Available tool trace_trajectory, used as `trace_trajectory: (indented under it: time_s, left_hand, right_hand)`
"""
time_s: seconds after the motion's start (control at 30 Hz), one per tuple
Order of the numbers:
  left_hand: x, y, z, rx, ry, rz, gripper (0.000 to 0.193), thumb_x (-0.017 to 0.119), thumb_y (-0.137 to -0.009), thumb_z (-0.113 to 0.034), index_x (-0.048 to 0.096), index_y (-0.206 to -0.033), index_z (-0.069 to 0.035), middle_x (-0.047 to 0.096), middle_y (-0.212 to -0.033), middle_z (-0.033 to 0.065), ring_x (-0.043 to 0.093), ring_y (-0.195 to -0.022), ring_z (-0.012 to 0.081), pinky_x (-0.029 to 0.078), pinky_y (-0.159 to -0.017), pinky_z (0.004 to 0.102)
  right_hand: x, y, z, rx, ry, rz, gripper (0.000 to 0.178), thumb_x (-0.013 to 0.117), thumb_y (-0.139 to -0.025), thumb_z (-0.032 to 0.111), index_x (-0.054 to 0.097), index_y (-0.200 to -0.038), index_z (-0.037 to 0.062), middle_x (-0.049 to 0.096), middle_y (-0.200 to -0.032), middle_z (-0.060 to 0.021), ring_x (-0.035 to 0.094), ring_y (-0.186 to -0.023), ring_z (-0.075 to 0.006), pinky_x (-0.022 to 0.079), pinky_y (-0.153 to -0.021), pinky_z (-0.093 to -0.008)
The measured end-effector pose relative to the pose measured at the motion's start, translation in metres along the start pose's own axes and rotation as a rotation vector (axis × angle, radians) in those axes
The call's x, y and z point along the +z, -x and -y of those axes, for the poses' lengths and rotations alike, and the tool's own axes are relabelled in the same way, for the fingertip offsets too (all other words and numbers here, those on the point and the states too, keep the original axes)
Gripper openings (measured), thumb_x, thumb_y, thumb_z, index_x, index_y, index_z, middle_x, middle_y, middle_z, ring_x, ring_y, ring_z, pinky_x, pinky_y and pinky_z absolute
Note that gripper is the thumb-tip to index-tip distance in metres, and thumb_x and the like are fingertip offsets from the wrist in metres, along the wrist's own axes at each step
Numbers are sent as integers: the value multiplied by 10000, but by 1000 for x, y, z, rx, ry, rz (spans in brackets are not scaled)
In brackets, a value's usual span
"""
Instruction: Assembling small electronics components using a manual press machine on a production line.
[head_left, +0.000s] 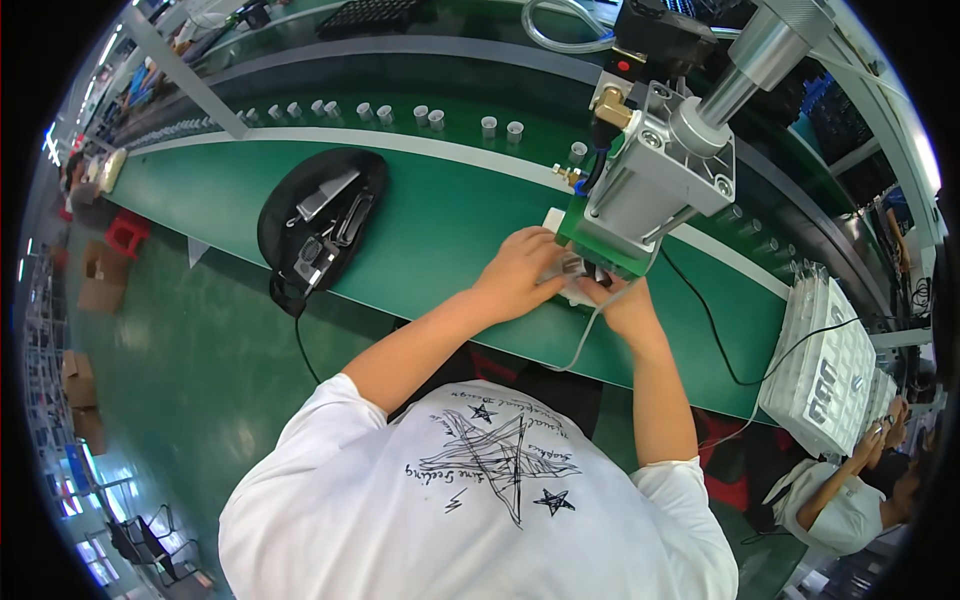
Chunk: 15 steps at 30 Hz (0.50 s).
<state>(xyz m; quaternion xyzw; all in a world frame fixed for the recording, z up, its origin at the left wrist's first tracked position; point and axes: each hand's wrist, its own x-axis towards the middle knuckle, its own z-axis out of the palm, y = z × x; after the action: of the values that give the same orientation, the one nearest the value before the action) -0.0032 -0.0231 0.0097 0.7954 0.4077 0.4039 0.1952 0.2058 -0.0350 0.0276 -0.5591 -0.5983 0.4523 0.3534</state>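
Both of my hands meet under a pneumatic press (640, 165) with a silver cylinder body and a green plate below it. My left hand (520, 275) has its fingers curled around a small clear, cup-like part (573, 266). On the other side, my right hand (625, 305) bends its fingers in at a dark piece (598, 275) beneath the green plate. The press and the fingers hide most of what lies between the hands. A whitish block (553, 220) shows just behind my left fingers.
Small white cups (488, 126) stand in a row beyond the green bench (440, 210). A black pouch (330, 175) holding metal tools lies left. Stacked white trays (815, 370) sit right, near a co-worker (845, 505). A black cable (712, 335) and a clear hose (590, 335) cross the bench.
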Motion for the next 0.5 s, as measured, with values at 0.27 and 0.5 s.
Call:
trace_trajectory:
  time_s: [0.27,0.5]
  left_hand:
    - [10,-4,2,-88,102,181,441,717,-787,-192,584,-1179,-41,602,-1094,118,504,-1165,337,368,-1028,473]
    - [25,-4,17,-177,331,29,386,757,-757,-202,612,-1078,-45,544,-1276,166,381,-1331,385,333,-1086,495]
  right_hand:
    - [1,18,-7,-283,121,-217,368,715,-794,-2,604,-1144,-21,665,-1004,-114,622,-860,-163,517,-745,-320]
    - [-6,9,5,-99,209,-206,307,718,-786,8,625,-1078,-16,667,-922,-80,592,-774,-166,502,-745,-327]
